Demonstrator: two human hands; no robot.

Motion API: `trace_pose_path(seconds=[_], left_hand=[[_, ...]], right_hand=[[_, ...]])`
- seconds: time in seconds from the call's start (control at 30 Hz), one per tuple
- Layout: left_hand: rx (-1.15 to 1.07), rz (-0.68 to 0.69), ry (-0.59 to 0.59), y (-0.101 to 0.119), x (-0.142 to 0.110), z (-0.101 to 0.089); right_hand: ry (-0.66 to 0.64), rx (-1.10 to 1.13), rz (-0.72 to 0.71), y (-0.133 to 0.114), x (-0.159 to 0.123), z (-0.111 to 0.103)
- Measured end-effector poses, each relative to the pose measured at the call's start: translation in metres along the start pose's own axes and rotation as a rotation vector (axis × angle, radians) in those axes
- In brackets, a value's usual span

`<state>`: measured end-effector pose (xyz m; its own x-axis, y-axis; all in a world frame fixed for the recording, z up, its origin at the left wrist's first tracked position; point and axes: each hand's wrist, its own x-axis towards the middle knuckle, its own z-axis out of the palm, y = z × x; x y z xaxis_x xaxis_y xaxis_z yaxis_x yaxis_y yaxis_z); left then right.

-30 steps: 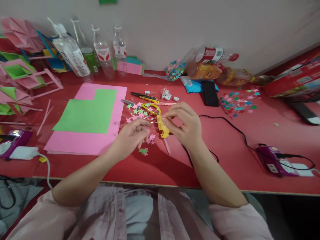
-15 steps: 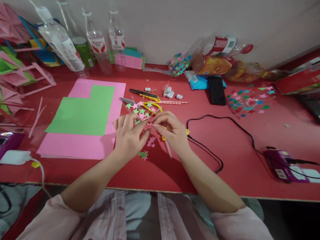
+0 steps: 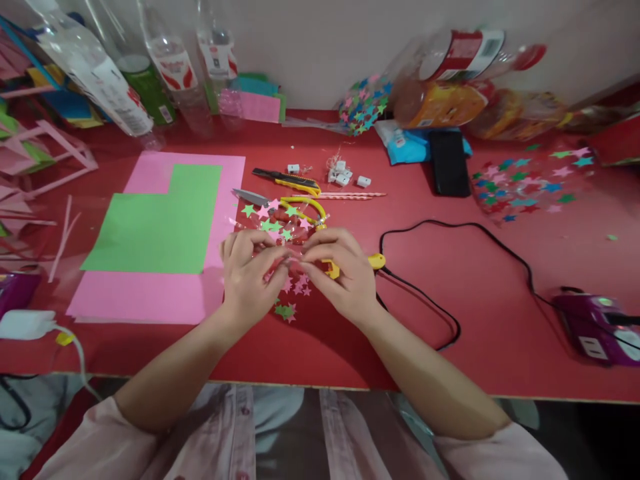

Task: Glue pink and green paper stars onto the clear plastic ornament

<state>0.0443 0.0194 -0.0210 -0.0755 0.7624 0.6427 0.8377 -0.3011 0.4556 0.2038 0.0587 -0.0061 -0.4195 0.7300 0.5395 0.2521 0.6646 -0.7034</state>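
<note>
My left hand (image 3: 251, 277) is closed, its thumb and forefinger pinched together. Facing it, my right hand (image 3: 346, 275) pinches as well, and the fingertips nearly meet. Between them is something small and pinkish, too hidden to name. Just beyond the fingers lies clear plastic dotted with pink and green stars (image 3: 267, 225). Loose pink stars (image 3: 300, 285) and a little group of green stars (image 3: 285, 311) rest on the red table below the hands. Partly covered by my right hand is a yellow corded tool (image 3: 376, 261). Yellow-handled scissors (image 3: 253, 198) lie behind the stars.
Green paper (image 3: 155, 233) lies over pink sheets (image 3: 145, 300) at left. A yellow-black cutter (image 3: 287, 180), small white pieces (image 3: 341, 175) and a phone (image 3: 449, 163) lie farther back. Plastic bottles (image 3: 173, 67) line the wall. A black cord (image 3: 480, 225) loops to the right.
The view has shifted slightly. Both hands still pinch close together, a little lower in the picture. The clear stick that showed below my right hand is now hidden.
</note>
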Motion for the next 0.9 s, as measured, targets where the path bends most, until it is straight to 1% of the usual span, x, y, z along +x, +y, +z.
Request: trace_pose_path(seconds=[0.13, 0.2, 0.27, 0.4, 0.63, 0.73, 0.8, 0.9], left_hand=[[-0.010, 0.038, 0.001, -0.003, -0.001, 0.000], [-0.010, 0.071, 0.002, -0.004, -0.002, -0.001], [-0.016, 0.098, -0.001, -0.005, -0.002, -0.001], [-0.001, 0.119, 0.001, -0.006, -0.001, -0.001], [0.000, 0.190, -0.003, -0.007, -0.002, 0.000], [-0.009, 0.198, 0.006, -0.007, -0.002, 0.001], [-0.015, 0.194, 0.001, -0.007, -0.002, 0.001], [-0.032, 0.173, -0.016, -0.006, -0.002, 0.001]], right_hand=[[-0.046, -0.156, -0.245, 0.008, -0.004, -0.001], [-0.059, -0.190, -0.300, 0.011, -0.006, -0.001], [-0.066, -0.196, -0.316, 0.012, -0.007, -0.001], [-0.077, -0.178, -0.312, 0.012, -0.006, -0.001], [-0.051, -0.173, -0.270, 0.011, -0.006, 0.000], [-0.050, -0.160, -0.262, 0.013, -0.007, 0.002], [-0.043, -0.126, -0.228, 0.012, -0.007, 0.003], [-0.036, -0.067, -0.136, 0.009, -0.005, 0.003]])
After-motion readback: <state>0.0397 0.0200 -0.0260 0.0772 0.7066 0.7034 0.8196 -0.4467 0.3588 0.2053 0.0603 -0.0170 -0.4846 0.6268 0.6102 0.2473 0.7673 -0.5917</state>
